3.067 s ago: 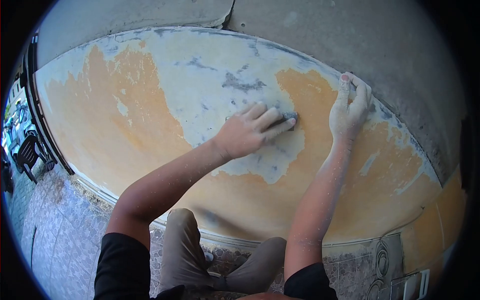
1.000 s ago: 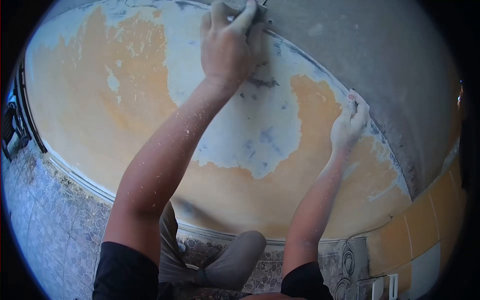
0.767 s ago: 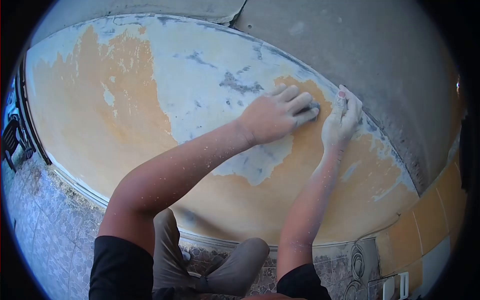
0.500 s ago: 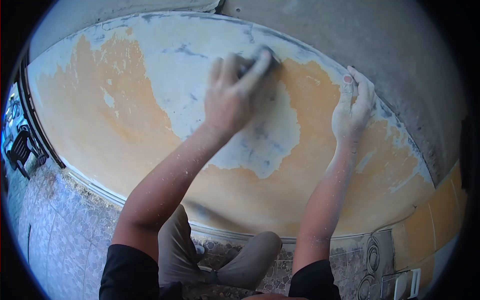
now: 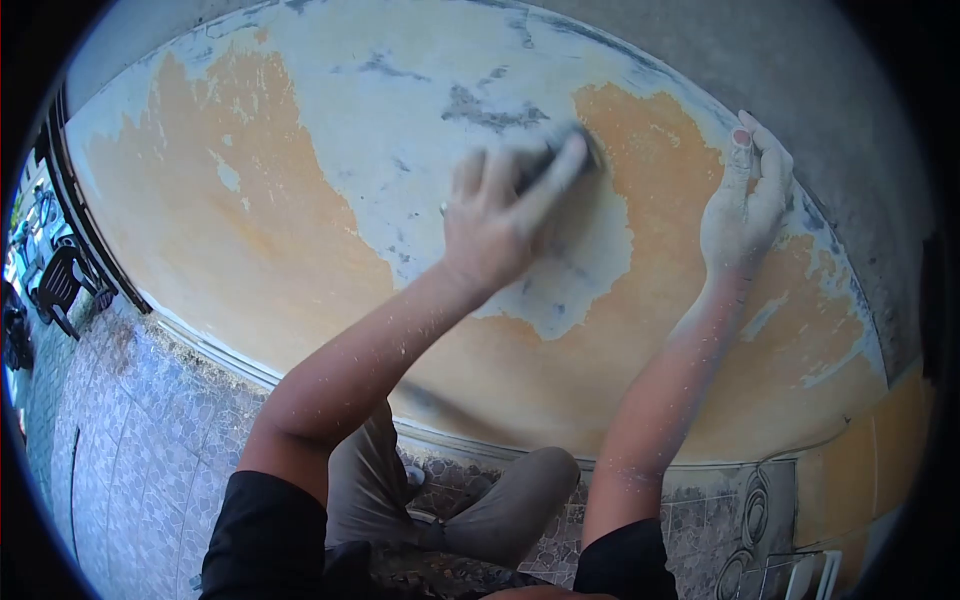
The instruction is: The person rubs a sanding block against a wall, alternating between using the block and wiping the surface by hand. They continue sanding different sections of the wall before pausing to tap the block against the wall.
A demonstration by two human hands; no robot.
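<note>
My left hand (image 5: 505, 215) is wrapped round a dark block (image 5: 570, 150), blurred by motion, and presses it on the whitish area of a curved, patchy surface (image 5: 300, 270). Orange patches and bare white areas with grey marks cover that surface. To the right, my right hand (image 5: 745, 205), coated in pale dust, rests at the surface's upper right edge with its fingers extended and nothing visible in them.
Grey concrete (image 5: 800, 90) lies beyond the curved edge. Dark chairs (image 5: 62, 285) stand at the far left on the patterned tile floor (image 5: 140, 440). My bent knees (image 5: 520, 500) are below the surface. A white object (image 5: 815, 575) is at the lower right.
The view has shifted, so the chairs and surface appear farther right. My left hand is still on the dark block, a little lower and farther right in the picture.
</note>
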